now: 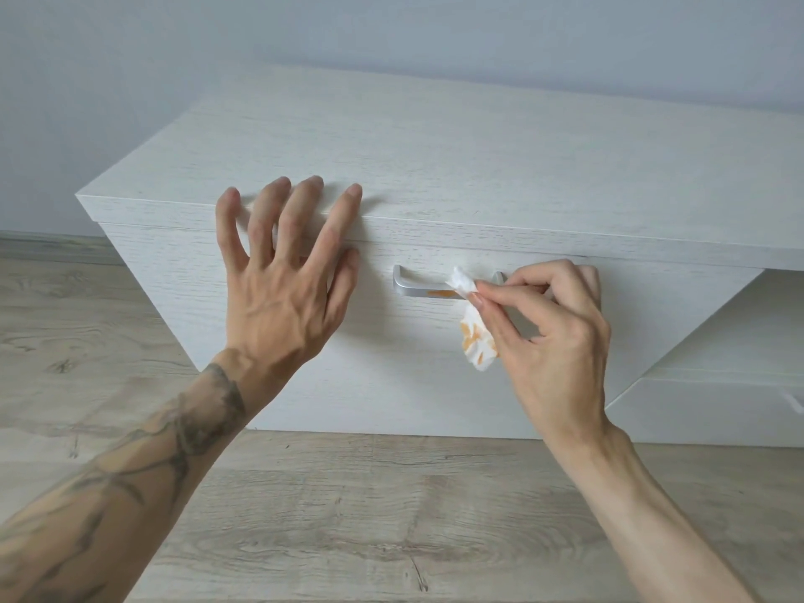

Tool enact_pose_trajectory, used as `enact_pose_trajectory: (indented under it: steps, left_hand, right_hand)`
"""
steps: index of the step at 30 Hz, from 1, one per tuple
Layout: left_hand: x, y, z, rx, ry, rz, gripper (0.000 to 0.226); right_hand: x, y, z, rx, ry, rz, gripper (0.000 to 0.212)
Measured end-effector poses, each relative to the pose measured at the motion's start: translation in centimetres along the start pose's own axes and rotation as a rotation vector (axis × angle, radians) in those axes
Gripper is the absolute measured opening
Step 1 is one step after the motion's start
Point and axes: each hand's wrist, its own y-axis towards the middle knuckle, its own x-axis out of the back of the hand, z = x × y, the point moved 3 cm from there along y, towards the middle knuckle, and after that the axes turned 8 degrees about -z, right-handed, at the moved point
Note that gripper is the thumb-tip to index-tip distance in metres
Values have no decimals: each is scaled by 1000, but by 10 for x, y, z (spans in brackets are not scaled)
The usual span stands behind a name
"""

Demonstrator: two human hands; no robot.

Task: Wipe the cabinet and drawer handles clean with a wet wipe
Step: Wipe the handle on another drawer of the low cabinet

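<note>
A white wood-grain cabinet (435, 158) fills the middle of the head view. Its drawer front carries a silver bar handle (417, 287) with an orange smear near its middle. My right hand (552, 337) pinches a crumpled white wet wipe (472, 337), stained orange, and presses the wipe's tip against the right part of the handle. The handle's right end is hidden behind the wipe and my fingers. My left hand (283, 285) rests flat with spread fingers on the cabinet's top front edge, left of the handle, holding nothing.
Light wood-plank floor (348, 515) runs below and to the left of the cabinet. A pale wall (391, 28) stands behind it. At the right the cabinet has an open recess (757, 324) above a lower white panel.
</note>
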Motion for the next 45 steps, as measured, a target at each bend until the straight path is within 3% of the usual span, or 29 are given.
enact_pose_trajectory:
  steps: [6, 11, 16, 21, 27, 35, 42, 45]
  left_hand:
    - [0, 0, -2, 8, -11, 9, 52]
    - [0, -1, -1, 5, -3, 2, 52]
    - [-2, -1, -2, 4, -11, -10, 52]
    - [-1, -1, -2, 19, -10, -5, 51]
    - [-2, -1, -2, 12, -11, -15, 52]
    - [-2, -1, -3, 12, 2, -25, 52]
    - [-2, -1, -2, 13, 7, -31, 52]
    - [-3, -2, -2, 7, 8, -32, 52]
  right_hand:
    - [-27, 3, 24, 48, 24, 41, 5]
    - [-16, -4, 12, -38, -15, -50, 6]
    - [-34, 0, 25, 41, -8, -8, 6]
    - [-24, -7, 16, -30, -1, -67, 7]
    - [-37, 4, 32, 64, 7, -1, 6]
    - [-31, 4, 47, -26, 30, -101, 12]
    - [-49, 2, 55, 27, -28, -19, 6]
    - [-40, -2, 45, 100, -18, 63, 16]
